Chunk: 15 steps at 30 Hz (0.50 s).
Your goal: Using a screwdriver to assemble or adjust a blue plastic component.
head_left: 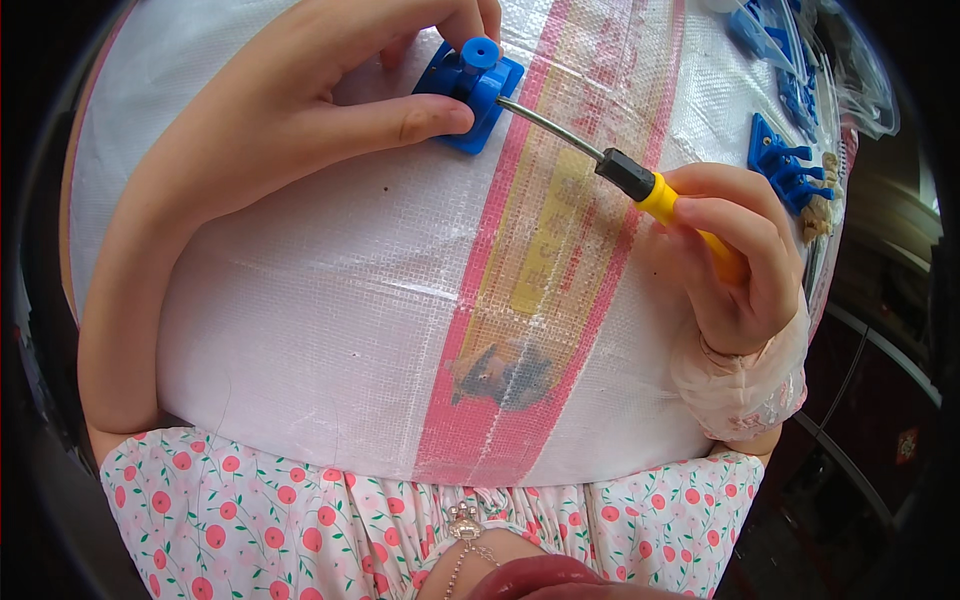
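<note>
2 hands pinch blue part, grip screwdriver; spare blue parts lie right.

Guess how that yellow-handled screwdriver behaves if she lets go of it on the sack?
The screwdriver looks stiff: steel shaft, hard handle. Its round handle would probably roll on the domed woven sack. Likely light, since the right hand holds it loosely by the fingers.

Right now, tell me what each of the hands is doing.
Left hand: closed on the blue plastic part, pinning it to the white woven sack.
Right hand: closed around the yellow-handled screwdriver.
</note>
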Motion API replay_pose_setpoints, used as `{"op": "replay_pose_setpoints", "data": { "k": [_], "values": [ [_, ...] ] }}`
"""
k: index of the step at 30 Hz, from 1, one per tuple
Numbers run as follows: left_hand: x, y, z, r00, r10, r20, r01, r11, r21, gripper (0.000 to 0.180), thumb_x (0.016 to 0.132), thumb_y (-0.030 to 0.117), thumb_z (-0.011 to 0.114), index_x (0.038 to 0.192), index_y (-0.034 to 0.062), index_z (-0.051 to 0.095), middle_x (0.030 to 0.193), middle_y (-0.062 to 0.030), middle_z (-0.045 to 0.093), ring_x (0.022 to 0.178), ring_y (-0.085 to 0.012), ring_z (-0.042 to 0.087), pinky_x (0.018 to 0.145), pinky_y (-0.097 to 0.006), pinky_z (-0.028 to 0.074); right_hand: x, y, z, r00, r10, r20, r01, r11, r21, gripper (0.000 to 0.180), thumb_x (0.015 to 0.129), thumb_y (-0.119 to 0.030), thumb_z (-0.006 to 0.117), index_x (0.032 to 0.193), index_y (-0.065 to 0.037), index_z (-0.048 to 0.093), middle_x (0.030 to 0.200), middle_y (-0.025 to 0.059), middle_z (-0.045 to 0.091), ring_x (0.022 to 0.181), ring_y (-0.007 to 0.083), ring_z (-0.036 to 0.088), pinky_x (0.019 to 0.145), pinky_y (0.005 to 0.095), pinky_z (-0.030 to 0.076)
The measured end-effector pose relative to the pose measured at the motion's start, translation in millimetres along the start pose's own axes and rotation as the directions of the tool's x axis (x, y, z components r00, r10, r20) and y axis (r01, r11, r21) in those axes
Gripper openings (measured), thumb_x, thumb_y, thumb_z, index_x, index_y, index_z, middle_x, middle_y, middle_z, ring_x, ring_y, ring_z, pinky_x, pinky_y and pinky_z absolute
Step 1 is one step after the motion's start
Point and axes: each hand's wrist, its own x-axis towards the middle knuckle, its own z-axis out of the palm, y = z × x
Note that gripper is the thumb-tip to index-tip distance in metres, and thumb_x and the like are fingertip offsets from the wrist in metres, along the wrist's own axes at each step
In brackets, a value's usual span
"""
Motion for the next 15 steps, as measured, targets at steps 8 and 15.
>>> {"op": "replay_pose_setpoints", "data": {
  "k": [8, 15],
  "values": [
    [2, 11, -5, 0.992, -0.114, 0.051, 0.115, 0.993, -0.021, 0.034, 0.087, 0.026, 0.073, 0.11, 0.0051, 0.06, 0.112, -0.0138, 0.057, 0.103, -0.0226, 0.053, 0.082, -0.031, 0.043, -1, -9, 0, 0.998, -0.043, 0.05, 0.052, 0.981, -0.186, 0.031, 0.08, 0.009, 0.072, 0.106, -0.006, 0.063, 0.109, 0.0195, 0.064, 0.092, 0.0266, 0.067, 0.076, 0.0305, 0.056],
    [0, -16, 0, 0.999, 0.01, 0.046, -0.009, 1.0, -0.017, 0.035, 0.086, 0.028, 0.074, 0.109, 0.0052, 0.06, 0.111, -0.0139, 0.057, 0.104, -0.0233, 0.053, 0.084, -0.033, 0.042, -2, -7, 5, 0.992, -0.108, -0.066, 0.097, 0.984, -0.148, 0.039, 0.075, 0.013, 0.074, 0.107, -0.004, 0.059, 0.105, 0.0179, 0.063, 0.087, 0.0245, 0.067, 0.069, 0.0258, 0.055]
  ]
}}
